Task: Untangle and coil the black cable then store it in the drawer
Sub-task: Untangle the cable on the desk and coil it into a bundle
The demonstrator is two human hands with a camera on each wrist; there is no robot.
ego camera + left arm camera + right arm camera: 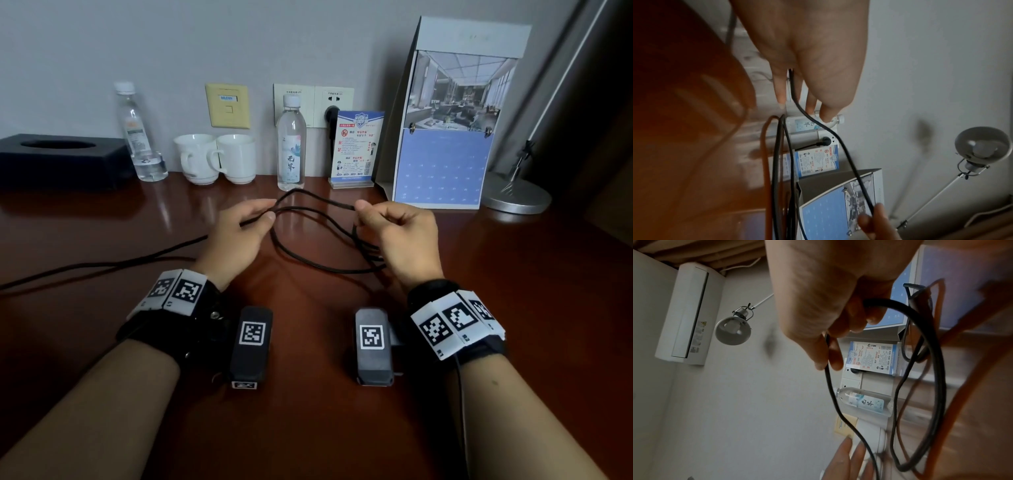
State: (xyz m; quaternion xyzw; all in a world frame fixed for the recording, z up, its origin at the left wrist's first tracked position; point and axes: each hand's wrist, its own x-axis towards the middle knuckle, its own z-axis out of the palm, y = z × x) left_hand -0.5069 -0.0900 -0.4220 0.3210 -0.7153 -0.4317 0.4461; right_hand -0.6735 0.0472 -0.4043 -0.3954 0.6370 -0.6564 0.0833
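While both hands work above the glossy red-brown wooden table point(308, 428), the coiling step looks underway: the thin black braided cable point(308, 200) spans between them. Left hand point(236, 236) pinches one strand between thumb and fingertips; right hand point(399, 236) pinches the arc's other end, curled round several gathered loops hanging to the table. A long tail trails off left, uncoiled. Next move, by my judgement: left hand slides along the tail and feeds another loop. Drawer not in view. Writing: clear plastic water bottle point(291, 147) bears calligraphic Chinese characters; blue notice card point(356, 147) print too small to read.
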